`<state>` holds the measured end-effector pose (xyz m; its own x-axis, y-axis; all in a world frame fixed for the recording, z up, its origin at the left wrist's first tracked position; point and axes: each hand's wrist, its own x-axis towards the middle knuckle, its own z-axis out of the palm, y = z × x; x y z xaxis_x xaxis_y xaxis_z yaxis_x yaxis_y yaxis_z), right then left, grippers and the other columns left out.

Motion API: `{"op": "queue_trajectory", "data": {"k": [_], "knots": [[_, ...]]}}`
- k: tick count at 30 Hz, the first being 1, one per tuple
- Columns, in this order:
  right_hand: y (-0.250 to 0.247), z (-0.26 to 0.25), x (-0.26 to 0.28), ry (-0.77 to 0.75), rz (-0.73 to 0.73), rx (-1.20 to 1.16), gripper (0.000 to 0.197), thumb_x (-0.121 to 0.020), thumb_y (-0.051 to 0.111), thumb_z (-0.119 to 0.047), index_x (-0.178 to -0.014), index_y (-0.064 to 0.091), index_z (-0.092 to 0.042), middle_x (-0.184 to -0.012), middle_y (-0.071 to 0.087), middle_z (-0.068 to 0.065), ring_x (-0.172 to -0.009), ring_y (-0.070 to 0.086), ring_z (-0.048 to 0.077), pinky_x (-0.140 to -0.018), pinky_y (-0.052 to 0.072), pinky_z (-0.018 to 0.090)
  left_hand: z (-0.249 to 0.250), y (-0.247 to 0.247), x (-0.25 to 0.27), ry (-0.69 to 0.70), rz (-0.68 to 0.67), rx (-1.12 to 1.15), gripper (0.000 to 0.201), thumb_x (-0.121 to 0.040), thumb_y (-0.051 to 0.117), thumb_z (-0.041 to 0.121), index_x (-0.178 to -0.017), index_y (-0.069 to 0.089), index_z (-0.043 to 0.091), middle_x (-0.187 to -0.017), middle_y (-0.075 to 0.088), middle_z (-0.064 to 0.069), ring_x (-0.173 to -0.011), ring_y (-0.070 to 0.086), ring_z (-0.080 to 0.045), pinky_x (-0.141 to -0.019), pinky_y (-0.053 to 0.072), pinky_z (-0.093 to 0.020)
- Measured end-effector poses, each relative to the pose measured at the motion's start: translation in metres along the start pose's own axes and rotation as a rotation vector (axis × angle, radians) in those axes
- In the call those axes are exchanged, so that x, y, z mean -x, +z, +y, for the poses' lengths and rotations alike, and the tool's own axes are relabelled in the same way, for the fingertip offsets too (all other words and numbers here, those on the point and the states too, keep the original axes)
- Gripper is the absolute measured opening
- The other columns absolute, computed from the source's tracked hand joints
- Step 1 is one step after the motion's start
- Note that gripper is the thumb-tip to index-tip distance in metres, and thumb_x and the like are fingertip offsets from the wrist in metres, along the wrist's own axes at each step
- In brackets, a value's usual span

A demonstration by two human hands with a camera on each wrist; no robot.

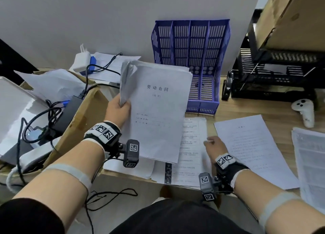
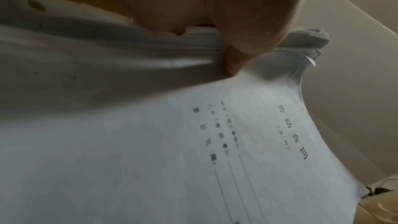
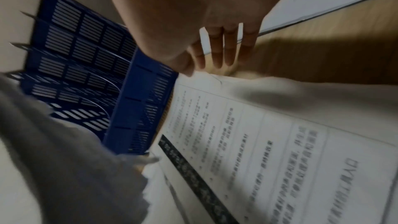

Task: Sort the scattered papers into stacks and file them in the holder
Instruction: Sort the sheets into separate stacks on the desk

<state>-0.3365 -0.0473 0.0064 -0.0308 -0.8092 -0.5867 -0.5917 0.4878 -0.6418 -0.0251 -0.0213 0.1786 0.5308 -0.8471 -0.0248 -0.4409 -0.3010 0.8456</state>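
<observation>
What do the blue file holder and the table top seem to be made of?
The blue file holder looks like moulded plastic with a dull, even colour: its walls and dividers are thin, with regular slots cut through them. The table top shows a light wood grain with a smooth matt surface; whether it is solid wood or a printed laminate cannot be told from the pictures.

Slatted blue holder (image 1: 190, 45), white papers (image 1: 158, 110) with seemingly black print

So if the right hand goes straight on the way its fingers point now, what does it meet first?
Probably bare desk: the right hand, fingers straight, rests at the edge of the table-printed sheet and points away from the person. Beyond lies the blue holder, slightly to the left. Depth is unclear.
</observation>
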Motion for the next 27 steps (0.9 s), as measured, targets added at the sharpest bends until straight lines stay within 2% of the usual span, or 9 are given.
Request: {"op": "queue_trajectory", "data": {"k": [3, 6, 10, 15, 17, 18, 20, 24, 27], "knots": [[-0.016, -0.028, 0.03, 0.067, -0.267, -0.49, 0.039, -0.097, 0.047, -0.048, -0.112, 0.067, -0.018, -0.117, 0.069, 0.006, -0.101, 0.063, 0.023, -0.088, 0.047, 0.036, -0.006, 0.026, 0.001, -0.085, -0.17, 0.035, 0.023, -0.097, 0.054, 0.014, -0.119, 0.061, 0.013, -0.1, 0.065, 0.001, -0.092, 0.058, -0.014, -0.083, 0.045, -0.024], [-0.028, -0.033, 0.048, 0.103, -0.427, -0.626, 0.063, -0.087, 0.042, -0.073, -0.122, 0.066, -0.026, -0.106, 0.07, 0.002, -0.097, 0.064, 0.023, -0.096, 0.05, 0.045, -0.026, 0.061, 0.008, -0.189, -0.304, -0.043, 0.031, -0.095, 0.057, 0.025, -0.123, 0.061, 0.011, -0.109, 0.065, -0.005, -0.099, 0.06, -0.021, -0.086, 0.044, -0.029], [-0.038, -0.019, 0.059, 0.176, -0.363, -0.683, 0.053, -0.088, 0.047, -0.069, -0.118, 0.064, -0.029, -0.101, 0.071, -0.001, -0.086, 0.067, 0.018, -0.07, 0.054, 0.033, -0.048, 0.099, 0.024, -0.266, -0.44, -0.12, 0.034, -0.097, 0.054, 0.018, -0.128, 0.055, 0.007, -0.114, 0.062, -0.005, -0.103, 0.059, -0.024, -0.091, 0.046, -0.036], [-0.043, 0.025, 0.052, 0.196, -0.139, -0.073, 0.058, -0.09, 0.061, -0.033, -0.141, 0.043, -0.013, -0.145, 0.048, 0.005, -0.129, 0.048, 0.026, -0.108, 0.038, 0.039, -0.083, 0.118, 0.038, -0.45, -0.586, -0.085, 0.064, -0.092, 0.066, 0.02, -0.148, 0.035, 0.014, -0.132, 0.054, -0.013, -0.113, 0.061, -0.034, -0.09, 0.05, -0.04], [-0.04, 0.039, 0.051, 0.215, -0.128, 0.097, 0.056, -0.091, 0.06, -0.024, -0.142, 0.044, -0.004, -0.148, 0.045, 0.012, -0.133, 0.046, 0.031, -0.107, 0.036, 0.037, -0.089, 0.12, 0.046, -0.374, -0.663, -0.204, 0.049, -0.092, 0.065, 0.019, -0.138, 0.049, 0.013, -0.128, 0.055, -0.012, -0.115, 0.058, -0.03, -0.096, 0.046, -0.037], [-0.038, 0.044, 0.051, 0.213, -0.118, 0.144, 0.054, -0.09, 0.06, -0.023, -0.139, 0.047, -0.003, -0.147, 0.046, 0.015, -0.131, 0.048, 0.032, -0.107, 0.038, 0.036, -0.09, 0.122, 0.05, -0.328, -0.696, -0.261, 0.028, -0.092, 0.064, 0.018, -0.12, 0.059, 0.019, -0.119, 0.056, -0.011, -0.11, 0.057, -0.025, -0.1, 0.045, -0.038], [-0.033, 0.054, 0.049, 0.201, -0.067, 0.182, 0.043, -0.086, 0.062, -0.024, -0.126, 0.058, -0.013, -0.136, 0.055, 0.012, -0.12, 0.055, 0.027, -0.102, 0.044, 0.033, -0.092, 0.125, 0.058, -0.246, -0.749, -0.343, 0.01, -0.092, 0.062, 0.016, -0.091, 0.056, 0.023, -0.104, 0.052, -0.005, -0.098, 0.051, -0.018, -0.1, 0.044, -0.038], [-0.025, 0.06, 0.045, 0.163, -0.038, 0.243, 0.027, -0.082, 0.066, -0.027, -0.107, 0.062, -0.018, -0.111, 0.059, 0.003, -0.094, 0.057, 0.019, -0.077, 0.042, 0.024, -0.097, 0.131, 0.062, -0.191, -0.748, -0.441, 0.007, -0.088, 0.061, 0.013, -0.089, 0.055, 0.016, -0.091, 0.053, -0.008, -0.087, 0.051, -0.019, -0.079, 0.045, -0.033], [-0.021, 0.058, 0.046, 0.143, -0.06, 0.264, 0.015, -0.079, 0.067, -0.025, -0.077, 0.054, -0.019, -0.076, 0.052, 0.0, -0.072, 0.05, 0.018, -0.063, 0.036, 0.022, -0.098, 0.134, 0.064, -0.236, -0.77, -0.456, 0.017, -0.091, 0.06, 0.015, -0.107, 0.064, 0.02, -0.102, 0.055, -0.006, -0.098, 0.057, -0.025, -0.084, 0.042, -0.025]]}}
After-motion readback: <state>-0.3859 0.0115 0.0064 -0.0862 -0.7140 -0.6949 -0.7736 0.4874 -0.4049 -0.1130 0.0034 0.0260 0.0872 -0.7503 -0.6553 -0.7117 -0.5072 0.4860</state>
